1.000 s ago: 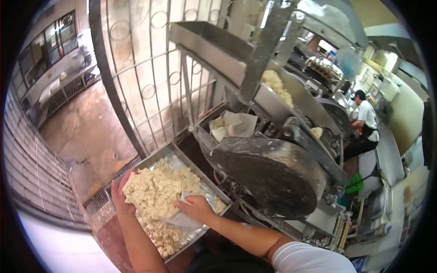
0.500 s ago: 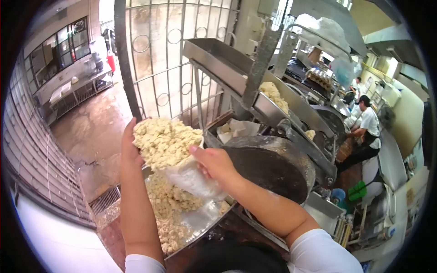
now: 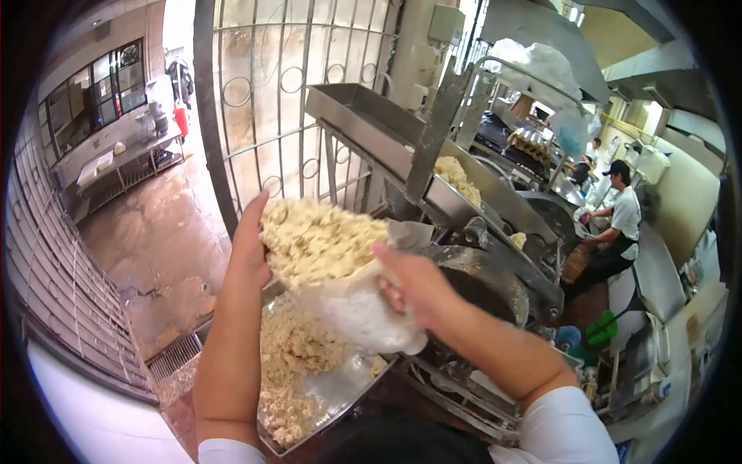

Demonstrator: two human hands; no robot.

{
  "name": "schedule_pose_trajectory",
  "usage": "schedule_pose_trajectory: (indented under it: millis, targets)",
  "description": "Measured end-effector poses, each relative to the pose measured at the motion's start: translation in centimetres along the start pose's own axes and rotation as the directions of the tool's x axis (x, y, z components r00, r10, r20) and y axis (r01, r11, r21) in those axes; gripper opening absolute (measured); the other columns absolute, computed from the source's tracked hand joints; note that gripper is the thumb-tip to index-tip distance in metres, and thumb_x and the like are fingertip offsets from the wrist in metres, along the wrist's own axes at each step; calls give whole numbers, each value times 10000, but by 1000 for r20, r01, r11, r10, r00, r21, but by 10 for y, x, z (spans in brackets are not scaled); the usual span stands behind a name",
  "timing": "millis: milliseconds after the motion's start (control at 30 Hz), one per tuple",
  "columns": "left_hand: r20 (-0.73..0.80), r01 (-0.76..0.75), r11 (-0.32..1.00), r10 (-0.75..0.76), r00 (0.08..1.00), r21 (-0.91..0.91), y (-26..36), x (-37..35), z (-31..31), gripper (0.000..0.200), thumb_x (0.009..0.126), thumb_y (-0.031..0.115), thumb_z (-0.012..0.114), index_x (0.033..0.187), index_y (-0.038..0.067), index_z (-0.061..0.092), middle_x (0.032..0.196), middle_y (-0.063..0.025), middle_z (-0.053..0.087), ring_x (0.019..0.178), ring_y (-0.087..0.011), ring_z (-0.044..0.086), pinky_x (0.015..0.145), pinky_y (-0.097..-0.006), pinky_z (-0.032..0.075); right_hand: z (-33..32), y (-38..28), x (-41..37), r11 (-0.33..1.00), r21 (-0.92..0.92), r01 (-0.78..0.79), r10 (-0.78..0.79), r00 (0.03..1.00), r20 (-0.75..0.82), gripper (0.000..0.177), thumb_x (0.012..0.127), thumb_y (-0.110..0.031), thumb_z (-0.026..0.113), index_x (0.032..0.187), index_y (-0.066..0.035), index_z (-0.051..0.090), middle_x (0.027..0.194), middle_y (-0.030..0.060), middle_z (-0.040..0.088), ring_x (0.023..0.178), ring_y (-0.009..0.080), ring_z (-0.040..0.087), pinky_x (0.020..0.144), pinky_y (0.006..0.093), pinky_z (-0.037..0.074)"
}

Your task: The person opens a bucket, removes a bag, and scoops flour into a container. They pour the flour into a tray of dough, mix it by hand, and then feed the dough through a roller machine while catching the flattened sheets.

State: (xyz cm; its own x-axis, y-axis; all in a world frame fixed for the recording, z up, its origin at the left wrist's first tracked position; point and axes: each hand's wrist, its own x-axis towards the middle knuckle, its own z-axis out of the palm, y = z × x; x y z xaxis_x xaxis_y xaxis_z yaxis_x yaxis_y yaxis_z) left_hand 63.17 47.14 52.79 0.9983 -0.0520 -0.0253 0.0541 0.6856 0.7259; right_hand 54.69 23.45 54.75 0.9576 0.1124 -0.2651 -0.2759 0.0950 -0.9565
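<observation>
Between my two hands is a white tub [image 3: 359, 313], tilted and heaped with crumbly pale-yellow dough [image 3: 325, 240]. My right hand [image 3: 417, 286] grips the rim on its right side, thumb on top and fingers curled beneath. On the other side, my left hand [image 3: 252, 243] presses against the heap and the tub's edge; its fingertips are partly hidden. Below the tub sits a metal tray [image 3: 334, 390] holding more crumbly dough [image 3: 297, 336].
Just beyond my right hand stands a machine with a dark round drum [image 3: 471, 282] and a metal trough [image 3: 448, 201] containing dough. A long steel chute [image 3: 367, 127] slopes near the barred gate [image 3: 267, 85]. A co-worker [image 3: 622, 213] stands farther back on the right.
Both hands have carried the heaped tub to the right, toward the machine's drum. The view has shifted slightly.
</observation>
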Motion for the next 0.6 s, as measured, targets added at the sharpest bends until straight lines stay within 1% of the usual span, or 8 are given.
schedule_pose_trajectory:
  millis: [100,133,233,267,333,367,533,600]
  targets:
    - [231,-15,997,31,973,-73,15,0,78,488,902,433,510,1076,-16,590,1043,-155,652,953,-253,645,870,-373,515,-31,-65,-38,997,-4,76,-76,995,-60,480,867,-532,593,754,-68,546,586,-16,485,391,60,352,347,228,258]
    - [296,1,995,30,955,-102,19,-4,108,498,914,437,479,1075,-19,595,1053,-162,652,979,-261,644,896,-379,509,-50,-83,-48,999,5,52,-52,997,-55,472,868,-536,589,803,-70,553,582,-21,480,385,58,345,349,224,263]
    - [465,19,997,15,885,-69,17,7,183,488,923,427,461,1095,-13,580,1093,-173,635,1008,-270,631,909,-381,502,-89,-131,-80,976,-45,214,-218,971,-99,462,880,-529,565,923,-70,588,565,-46,451,383,37,351,347,202,290]
    - [491,-1,998,34,870,-67,13,9,209,478,921,422,462,1084,-11,582,1080,-173,636,999,-272,632,908,-387,500,-101,-143,-90,964,-44,262,-266,956,-126,465,880,-527,563,946,-68,595,559,-52,448,377,31,347,343,196,294]
    - [538,63,994,-7,843,-87,-4,26,253,462,917,412,461,1068,-7,586,1065,-170,638,983,-274,634,904,-390,499,-127,-161,-104,954,-64,294,-301,930,-210,465,879,-526,561,976,-73,599,552,-60,435,363,25,333,337,186,293]
    - [556,72,994,-12,831,-85,-16,35,273,462,917,412,461,1068,-7,586,1065,-170,638,983,-274,634,904,-390,499,-136,-168,-114,959,-83,270,-283,915,-287,456,878,-528,560,978,-85,596,551,-63,431,352,25,326,332,179,287]
    - [662,201,974,-81,745,-107,-89,87,346,449,910,404,454,1063,6,592,1070,-148,639,974,-264,634,897,-389,500,-220,-184,-106,940,-155,305,-341,854,-392,486,845,-546,599,972,-77,584,604,-50,483,393,23,367,334,187,288]
    - [650,196,974,-74,756,-116,-116,101,360,448,914,405,450,1076,13,595,1081,-140,639,985,-259,631,908,-388,492,-252,-185,-87,911,-298,286,-398,799,-451,500,823,-550,628,955,-70,582,624,-40,488,422,25,380,338,188,278]
